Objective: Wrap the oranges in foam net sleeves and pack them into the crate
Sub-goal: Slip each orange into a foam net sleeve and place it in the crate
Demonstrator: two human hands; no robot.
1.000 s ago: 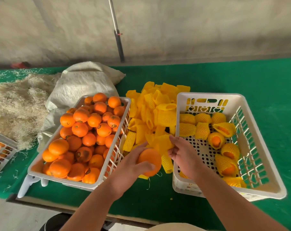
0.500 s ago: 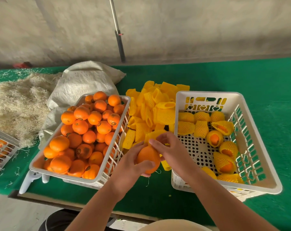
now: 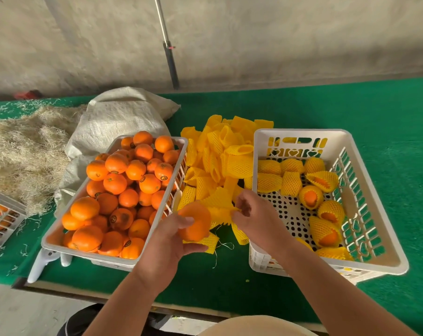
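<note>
From the head view, the left hand (image 3: 168, 241) is gripping an orange (image 3: 196, 224) at six o'clock, and the right hand (image 3: 254, 214) is now pinching a sleeve (image 3: 221, 209), lifted off the pile (image 3: 220, 156) at twelve since a second ago. The sleeve's mouth is touching the orange, so wrapping is starting, with the crate (image 3: 365, 166) waiting at three o'clock, part filled.

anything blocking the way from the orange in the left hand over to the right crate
Nothing visible does. The left hand holds the orange just left of the crate, and the right hand pinches a sleeve beside it. Bare perforated floor shows in the crate's near left part.
</note>
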